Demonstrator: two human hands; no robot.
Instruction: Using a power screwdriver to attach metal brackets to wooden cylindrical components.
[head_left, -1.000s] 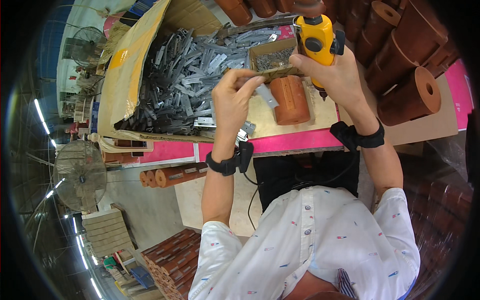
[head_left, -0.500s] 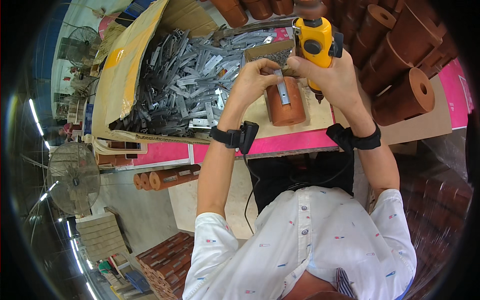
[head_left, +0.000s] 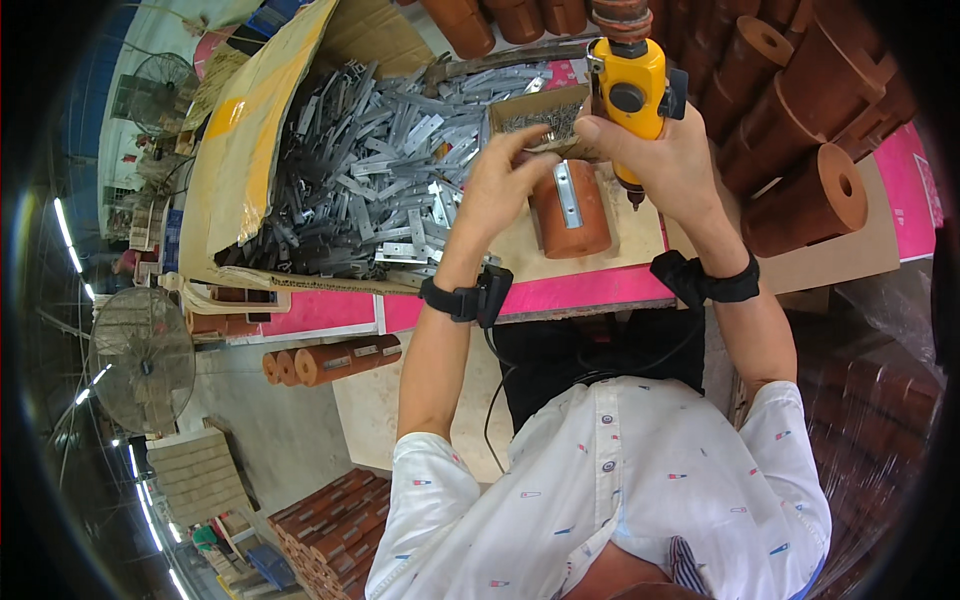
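Note:
A brown-red cylinder (head_left: 592, 215) lies on the light board, one end toward me. On its upper surface rests a silver metal strip (head_left: 567, 195) with holes, lined up along its length. My left hand (head_left: 500, 178) hovers at the cylinder's upper left, thumb and fingers apart, with the fingertips at the edge of a small carton of screws (head_left: 560, 112). I make out nothing held in it. My right hand (head_left: 672, 160) is closed around a yellow and black power screwdriver (head_left: 632, 85). The tool's bit points down, just right of the cylinder and apart from it.
A large cardboard box (head_left: 250, 150) full of loose metal strips (head_left: 390, 160) stands at the left. Several brown-red cylinders (head_left: 810, 200) are stacked at the right. The table edge is pink (head_left: 560, 290). More cylinders (head_left: 340, 360) lie below at the left, and a fan (head_left: 145, 360) stands beyond.
My left hand has let go of the metal strip and drawn slightly back, leaving it on the cylinder. The strip sits a little lower along the cylinder. The screwdriver has barely moved.

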